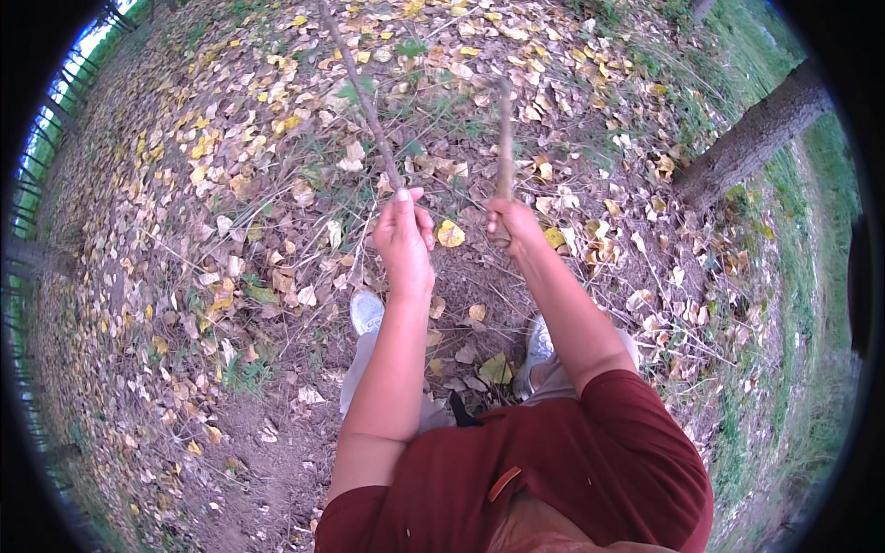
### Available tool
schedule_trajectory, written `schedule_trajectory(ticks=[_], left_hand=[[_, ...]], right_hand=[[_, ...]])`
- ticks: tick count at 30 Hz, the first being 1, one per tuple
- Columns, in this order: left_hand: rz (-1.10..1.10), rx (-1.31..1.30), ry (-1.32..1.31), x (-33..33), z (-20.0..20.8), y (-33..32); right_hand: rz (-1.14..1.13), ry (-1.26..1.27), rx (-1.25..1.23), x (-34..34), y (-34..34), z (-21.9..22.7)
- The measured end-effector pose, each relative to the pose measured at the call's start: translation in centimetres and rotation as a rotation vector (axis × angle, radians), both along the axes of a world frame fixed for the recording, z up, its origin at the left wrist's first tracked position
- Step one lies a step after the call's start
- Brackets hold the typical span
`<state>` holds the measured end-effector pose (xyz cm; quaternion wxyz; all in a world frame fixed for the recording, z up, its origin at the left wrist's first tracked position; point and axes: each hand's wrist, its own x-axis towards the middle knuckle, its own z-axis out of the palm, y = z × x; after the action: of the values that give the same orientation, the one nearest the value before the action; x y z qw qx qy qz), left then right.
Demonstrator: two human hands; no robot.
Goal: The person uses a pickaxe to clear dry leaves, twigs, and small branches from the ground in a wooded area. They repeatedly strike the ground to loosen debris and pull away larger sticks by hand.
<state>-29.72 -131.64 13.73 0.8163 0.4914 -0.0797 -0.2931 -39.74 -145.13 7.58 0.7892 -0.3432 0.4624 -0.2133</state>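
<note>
My left hand [404,241] is closed around the lower end of a long, thin brown branch [366,101], thumb pressed along it. The branch slants up and to the left, past the upper edge of the view. In my right hand [518,224] is the wooden handle of a tool [505,152], fingers wrapped round its lower end. The tool points away from me, almost parallel to the branch and apart from it. Its far end bends to the left and is blurred, so its exact kind does not show.
Dry yellow and brown leaves [451,233], twigs and grass tufts cover the ground. A tree trunk [756,138] leans in at the right. Along the far left rim runs a dark fence [41,147]. My shoes [367,311] stand just below my hands.
</note>
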Motion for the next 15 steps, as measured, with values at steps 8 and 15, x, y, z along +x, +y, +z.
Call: schedule_trajectory(ticks=[8,15], left_hand=[[-0.074,0.006,0.042,-2.1,-0.4,-1.4],[-0.099,0.000,-0.004,-3.6,-0.1,-2.1]], right_hand=[[-0.540,0.193,-0.200,-10.2,-2.2,-7.2],[-0.647,0.586,-0.199,-13.5,1.3,-9.5]])
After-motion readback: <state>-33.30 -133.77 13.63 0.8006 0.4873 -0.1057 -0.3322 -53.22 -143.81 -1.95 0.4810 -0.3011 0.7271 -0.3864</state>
